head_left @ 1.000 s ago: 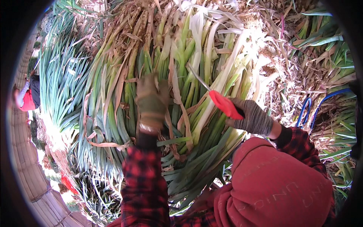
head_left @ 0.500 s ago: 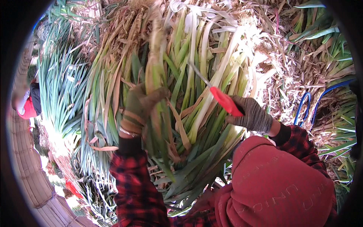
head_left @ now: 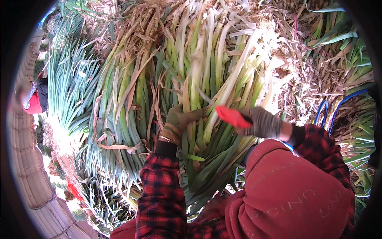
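Observation:
Gloved in olive, my left hand [head_left: 180,122] is closed around a long leek [head_left: 195,89], whose pale upper part is blurred and points away from me. My right hand [head_left: 260,123], in a striped grey glove, grips the red handle of a knife [head_left: 232,116]. Its thin blade points up and left, close to the held stalk; whether they touch I cannot tell. Beneath both hands lies a heap of leeks [head_left: 217,51], white ends far and green leaves near.
Untrimmed leeks with brown dry leaves [head_left: 127,91] lie left of my left hand, and a bundle of green leaves [head_left: 71,87] farther left. Dry husks [head_left: 302,63] cover the right side, near a blue strap [head_left: 346,95]. Another person [head_left: 38,95] is at the far left edge.
My left hand has moved right with the leek, closer to the knife. My right hand and the knife have shifted slightly left and toward me.

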`<state>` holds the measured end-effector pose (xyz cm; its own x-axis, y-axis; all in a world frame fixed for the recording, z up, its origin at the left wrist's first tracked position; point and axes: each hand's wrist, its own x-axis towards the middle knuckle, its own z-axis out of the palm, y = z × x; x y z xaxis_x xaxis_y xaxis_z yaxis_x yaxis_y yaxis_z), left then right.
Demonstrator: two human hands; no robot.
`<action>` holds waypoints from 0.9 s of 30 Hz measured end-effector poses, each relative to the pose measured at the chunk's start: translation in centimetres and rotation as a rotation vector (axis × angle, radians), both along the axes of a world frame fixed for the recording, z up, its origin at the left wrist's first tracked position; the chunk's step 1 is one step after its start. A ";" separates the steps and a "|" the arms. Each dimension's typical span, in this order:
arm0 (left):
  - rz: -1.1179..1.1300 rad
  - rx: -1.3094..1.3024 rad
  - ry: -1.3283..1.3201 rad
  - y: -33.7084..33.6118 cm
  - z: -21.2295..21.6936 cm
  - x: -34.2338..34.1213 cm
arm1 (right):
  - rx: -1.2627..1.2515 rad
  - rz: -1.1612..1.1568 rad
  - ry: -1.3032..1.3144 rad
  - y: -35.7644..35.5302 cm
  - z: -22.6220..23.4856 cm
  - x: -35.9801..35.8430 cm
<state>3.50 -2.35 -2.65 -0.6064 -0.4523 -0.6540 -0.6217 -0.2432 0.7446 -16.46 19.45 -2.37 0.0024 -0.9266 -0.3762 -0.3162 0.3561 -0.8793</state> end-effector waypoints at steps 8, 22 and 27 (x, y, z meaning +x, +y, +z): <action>0.103 0.010 -0.054 0.4 -0.4 0.3 | 0.011 0.067 -0.042 0.3 0.3 0.1; 0.123 0.070 0.016 0.8 -0.3 0.5 | -0.036 -0.239 0.266 -13.0 -6.0 -11.8; 0.118 0.063 0.044 1.0 -0.5 0.8 | -0.075 -0.300 0.214 -15.0 -4.6 -13.3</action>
